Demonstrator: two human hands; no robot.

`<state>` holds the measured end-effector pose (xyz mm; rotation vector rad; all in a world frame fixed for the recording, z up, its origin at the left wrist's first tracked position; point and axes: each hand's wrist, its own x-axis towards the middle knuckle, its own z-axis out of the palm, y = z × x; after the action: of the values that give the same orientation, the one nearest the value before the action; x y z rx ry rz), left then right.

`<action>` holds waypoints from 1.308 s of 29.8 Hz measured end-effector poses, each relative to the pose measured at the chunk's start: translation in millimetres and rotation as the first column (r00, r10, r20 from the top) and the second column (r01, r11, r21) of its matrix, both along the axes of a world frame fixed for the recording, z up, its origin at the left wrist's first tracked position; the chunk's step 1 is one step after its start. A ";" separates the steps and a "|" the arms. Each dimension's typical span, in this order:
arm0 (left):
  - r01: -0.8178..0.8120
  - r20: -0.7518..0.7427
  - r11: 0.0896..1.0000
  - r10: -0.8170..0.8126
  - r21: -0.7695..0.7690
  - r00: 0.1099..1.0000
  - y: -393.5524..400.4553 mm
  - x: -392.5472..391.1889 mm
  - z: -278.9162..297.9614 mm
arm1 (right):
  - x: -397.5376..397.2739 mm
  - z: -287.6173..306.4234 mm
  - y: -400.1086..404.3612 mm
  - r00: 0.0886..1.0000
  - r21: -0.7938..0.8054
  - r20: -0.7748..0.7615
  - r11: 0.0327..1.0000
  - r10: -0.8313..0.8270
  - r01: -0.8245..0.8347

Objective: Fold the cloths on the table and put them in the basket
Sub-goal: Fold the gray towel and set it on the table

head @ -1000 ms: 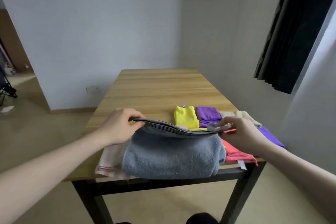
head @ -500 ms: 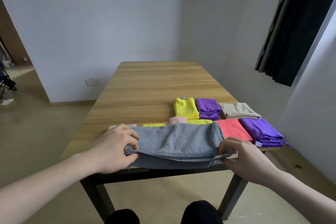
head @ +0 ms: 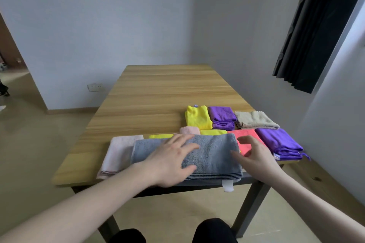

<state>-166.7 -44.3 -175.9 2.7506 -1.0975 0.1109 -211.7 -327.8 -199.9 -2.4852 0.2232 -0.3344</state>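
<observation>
A folded grey towel [head: 213, 154] lies along the near edge of the wooden table [head: 158, 92], a white tag hanging off its front. My left hand [head: 169, 162] rests flat on it with spread fingers. My right hand [head: 254, 154] hovers at its right end, fingers spread, holding nothing. A pale pink towel [head: 118, 152] lies under its left side. Behind and to the right lie folded cloths: yellow [head: 197, 117], purple [head: 222, 117], beige [head: 254, 119], coral [head: 246, 138], a larger purple one [head: 280, 143]. No basket is in view.
A small pink cloth [head: 189, 130] and two more yellow cloths [head: 161, 135] peek out behind the grey towel. A dark curtain [head: 316, 25] hangs at the right. My knees show below the table's front edge.
Both hands let go of the grey towel's edge after laying it folded on the table. The left hand now lies flat on top; the right hand has opened.
</observation>
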 end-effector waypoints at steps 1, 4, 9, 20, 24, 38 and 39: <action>0.012 -0.004 1.000 -0.012 0.003 1.000 -9.0 2.2 -5.2 | 4.9 -2.5 0.3 0.999 0.029 -0.042 1.000 -0.008 0.010; 0.011 -0.004 0.999 -0.011 0.038 1.000 -26.5 11.9 -22.0 | 14.7 -6.0 0.7 0.992 0.125 -0.128 0.992 -0.009 0.025; -0.023 -0.025 0.992 0.026 0.126 0.999 -30.9 18.2 -47.0 | 29.2 -10.2 -9.8 0.974 0.298 -0.223 0.949 -0.038 0.105; -0.026 0.009 0.998 0.026 0.065 1.000 -30.2 18.3 -56.3 | 34.8 -1.9 -7.5 0.991 0.375 -0.134 0.927 0.024 0.028; -0.027 0.001 0.998 0.027 0.052 1.000 -29.9 19.0 -56.8 | 28.8 2.1 -9.0 0.971 0.158 -0.207 0.983 0.121 -0.089; -0.010 0.021 0.979 0.015 -0.203 1.000 -2.5 15.2 -35.4 | 12.5 56.2 19.2 0.954 0.507 -0.192 0.856 0.229 -0.103; -0.017 0.029 0.975 0.024 -0.222 0.999 4.0 14.2 -31.6 | 10.9 60.1 21.0 0.956 0.521 -0.193 0.849 0.222 -0.091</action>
<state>-152.5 -40.2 -207.5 2.5690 -0.9976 0.2635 -200.7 -306.8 -139.8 -1.9920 0.1774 0.1029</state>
